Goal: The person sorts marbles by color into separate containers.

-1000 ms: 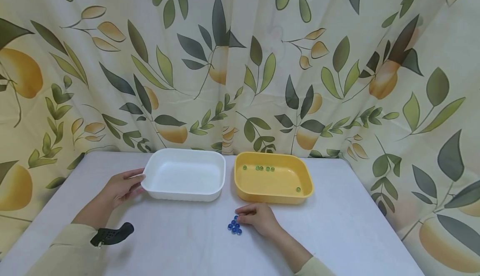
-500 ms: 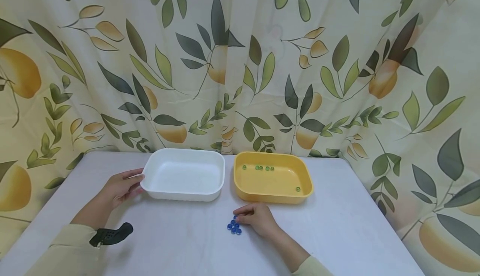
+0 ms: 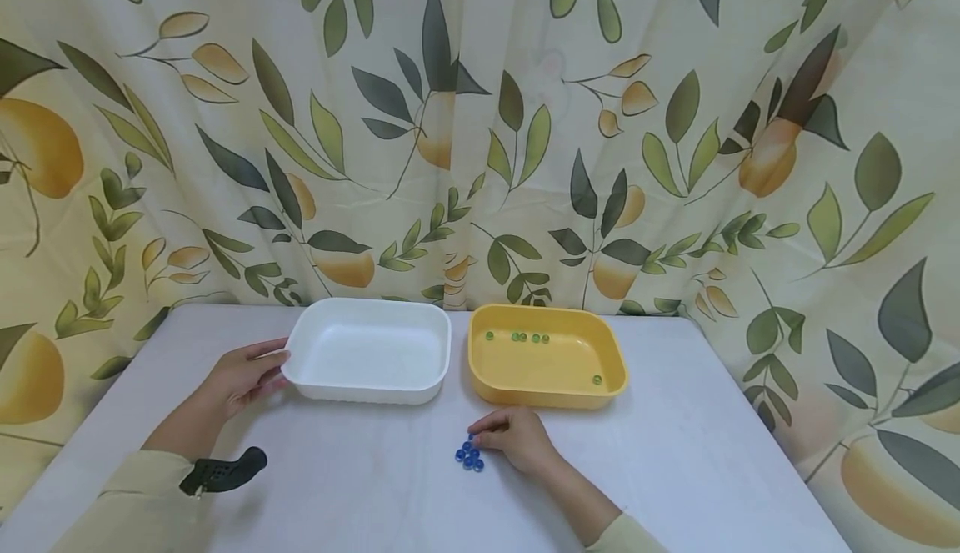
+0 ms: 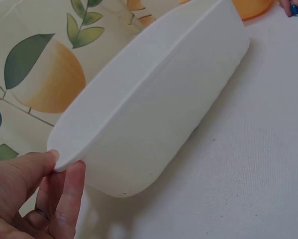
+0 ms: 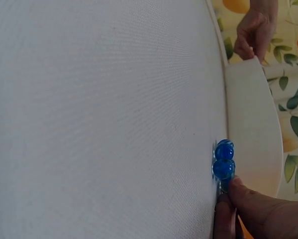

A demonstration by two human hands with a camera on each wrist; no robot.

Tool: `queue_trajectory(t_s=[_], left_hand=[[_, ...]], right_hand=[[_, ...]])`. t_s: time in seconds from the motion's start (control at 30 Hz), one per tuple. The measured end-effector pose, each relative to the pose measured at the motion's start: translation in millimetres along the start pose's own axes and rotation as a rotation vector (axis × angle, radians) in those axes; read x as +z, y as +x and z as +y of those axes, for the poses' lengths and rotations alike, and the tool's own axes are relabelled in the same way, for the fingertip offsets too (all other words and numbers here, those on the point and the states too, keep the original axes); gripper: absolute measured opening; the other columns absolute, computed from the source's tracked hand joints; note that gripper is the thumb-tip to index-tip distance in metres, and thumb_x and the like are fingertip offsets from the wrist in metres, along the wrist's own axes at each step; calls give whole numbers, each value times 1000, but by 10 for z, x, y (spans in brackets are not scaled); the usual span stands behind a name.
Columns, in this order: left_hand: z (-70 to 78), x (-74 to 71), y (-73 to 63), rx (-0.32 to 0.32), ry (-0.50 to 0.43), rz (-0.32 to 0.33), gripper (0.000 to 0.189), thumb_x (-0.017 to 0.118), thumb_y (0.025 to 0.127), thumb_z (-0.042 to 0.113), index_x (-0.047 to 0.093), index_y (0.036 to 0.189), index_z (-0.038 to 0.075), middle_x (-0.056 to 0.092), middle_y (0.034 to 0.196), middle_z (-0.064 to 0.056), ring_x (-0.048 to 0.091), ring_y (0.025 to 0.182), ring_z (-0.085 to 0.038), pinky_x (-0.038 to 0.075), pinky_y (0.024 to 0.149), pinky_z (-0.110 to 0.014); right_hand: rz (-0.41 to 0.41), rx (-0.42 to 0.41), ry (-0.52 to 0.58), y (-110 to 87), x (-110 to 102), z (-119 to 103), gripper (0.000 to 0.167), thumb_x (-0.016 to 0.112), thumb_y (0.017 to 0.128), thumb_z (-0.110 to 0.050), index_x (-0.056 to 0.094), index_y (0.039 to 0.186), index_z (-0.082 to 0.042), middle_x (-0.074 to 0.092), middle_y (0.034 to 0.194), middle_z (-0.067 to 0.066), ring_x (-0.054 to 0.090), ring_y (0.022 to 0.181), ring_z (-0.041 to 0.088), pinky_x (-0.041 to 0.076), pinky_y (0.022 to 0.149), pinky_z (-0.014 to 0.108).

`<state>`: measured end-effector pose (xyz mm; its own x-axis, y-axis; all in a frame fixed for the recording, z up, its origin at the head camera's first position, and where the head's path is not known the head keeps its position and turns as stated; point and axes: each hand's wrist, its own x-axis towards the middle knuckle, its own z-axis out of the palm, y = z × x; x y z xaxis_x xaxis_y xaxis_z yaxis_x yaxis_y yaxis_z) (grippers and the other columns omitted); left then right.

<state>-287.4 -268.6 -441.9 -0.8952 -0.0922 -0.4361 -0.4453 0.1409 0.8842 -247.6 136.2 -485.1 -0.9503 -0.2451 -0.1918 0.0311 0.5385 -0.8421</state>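
A beige sleeve point(image 3: 135, 499) and a black wrist strap point(image 3: 225, 471) lead to the left hand point(image 3: 242, 376), whose thumb lies over the rim of the white tray point(image 3: 360, 389) with fingers against its outer wall, pinching the corner. A thin dark band shows on one finger in the left wrist view. The white tray stands upright on the counter point(image 3: 360, 486).

Next, in front of the gap between the trays, the blue marbles point(image 3: 467, 447) sit in a tight cluster. The right hand point(image 3: 525, 440) reaches in from the right, thumb and finger pinching the farthest blue marble point(image 5: 225, 185), which is partly hidden. Both hands and all the marbles keep the places they had half a second ago; only the framing shifts slightly.

The yellow tray point(image 3: 540, 397) is just beside the white one, with six green marbles point(image 3: 536, 338) inside: five along its far side, one at the near right corner.

White, finely woven cloth covers the counter. Behind it and at both sides hangs a cream curtain point(image 3: 525, 228) printed with leaves and orange fruit.
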Motion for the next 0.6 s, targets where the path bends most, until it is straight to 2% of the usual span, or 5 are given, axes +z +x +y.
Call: queue_trajectory(t_s=[0.3,0.6], left_hand=[[-1,3,-1,-2,2,11,62,60,99,22,34,150,-1,65,105,-2,66,74,-3,60,75,-24],[-12,-3,24,-11,-14,8,63,61,99,23,33,151,1,64,96,4,66,73,-4,60,75,-24]], right_hand=[[-16,9,6,-4,-14,7,12,75,85,-12,77,96,-10,73,87,-1,62,80,9,51,71,23],[-37,5,63,-27,-46,-30,15,72,87,-8,75,101,-4,72,88,2,65,77,10,57,69,24]])
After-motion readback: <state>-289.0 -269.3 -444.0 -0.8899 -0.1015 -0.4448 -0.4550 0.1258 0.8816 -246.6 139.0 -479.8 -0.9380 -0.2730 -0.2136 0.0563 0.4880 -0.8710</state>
